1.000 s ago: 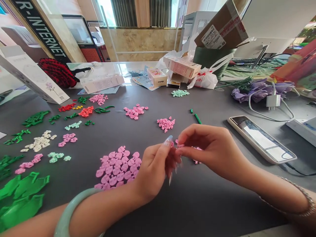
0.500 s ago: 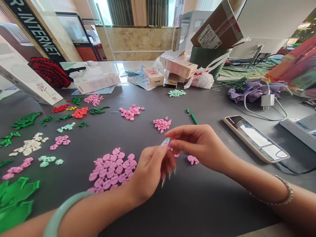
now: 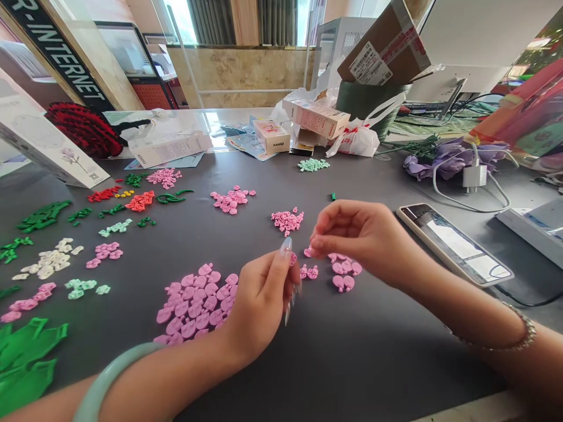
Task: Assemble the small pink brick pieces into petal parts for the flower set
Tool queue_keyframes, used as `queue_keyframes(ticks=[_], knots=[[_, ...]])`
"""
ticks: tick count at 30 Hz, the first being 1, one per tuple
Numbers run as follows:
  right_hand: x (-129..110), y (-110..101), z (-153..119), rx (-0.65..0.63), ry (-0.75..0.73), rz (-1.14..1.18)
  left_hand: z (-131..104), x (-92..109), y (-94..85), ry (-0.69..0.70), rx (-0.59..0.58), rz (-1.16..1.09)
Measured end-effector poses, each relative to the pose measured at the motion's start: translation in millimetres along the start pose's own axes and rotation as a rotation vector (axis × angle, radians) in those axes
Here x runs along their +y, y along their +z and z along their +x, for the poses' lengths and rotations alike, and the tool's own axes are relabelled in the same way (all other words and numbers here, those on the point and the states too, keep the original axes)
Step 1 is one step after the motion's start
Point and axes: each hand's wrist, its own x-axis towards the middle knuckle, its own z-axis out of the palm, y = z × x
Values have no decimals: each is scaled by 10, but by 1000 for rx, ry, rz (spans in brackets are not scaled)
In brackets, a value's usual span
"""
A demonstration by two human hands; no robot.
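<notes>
My left hand [image 3: 266,293] pinches a small pink building piece [image 3: 293,258] between thumb and forefinger, its long nails pointing down. To its right my right hand [image 3: 363,241] is closed in a pinch, apart from the left. A pink bit [image 3: 308,252] shows just under its thumb tip; I cannot tell whether the fingers hold it. Below the right hand lie joined pink pieces [image 3: 343,283] and a smaller pink pair [image 3: 308,272]. A pile of rounded pink petal pieces [image 3: 197,302] lies left of my left hand, partly behind it. Small pink pieces [image 3: 287,221] lie beyond the hands.
Sorted green, red, white and mint pieces [image 3: 53,258] cover the table's left side, with large green leaves [image 3: 26,357] nearest. A phone [image 3: 455,243] lies at right, near a white charger [image 3: 475,176] and purple flowers [image 3: 440,161]. Small boxes [image 3: 271,138] stand at the back.
My hands have moved apart: the right went up and right, the left slightly left and down. Pink pieces under the right hand now show, while it covers the green stick.
</notes>
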Motion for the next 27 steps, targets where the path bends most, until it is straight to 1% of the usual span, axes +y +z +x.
queue_keyframes(ticks=[3, 5, 7, 11, 13, 17, 22, 27], knots=[[-26, -82, 37, 72, -49, -63, 7, -6, -6, 0, 12, 20], [-22, -96, 43, 71, -60, -91, 8, -17, -10, -4, 13, 22], [-7, -80, 36, 36, -76, -114, 7, -28, -12, -9, 13, 20], [10, -25, 8, -86, -140, -145, 6, -37, -11, -5, 14, 17], [7, -6, -7, -139, -146, -134, 7, -36, -12, 2, 13, 17], [2, 23, -32, -209, -80, -61, 6, -40, -15, 36, 19, 43], [19, 60, -44, -185, 4, 42, -6, -49, -18, 96, 15, 128], [23, 67, -40, -200, 62, 38, -18, -37, -23, 174, -11, 192]])
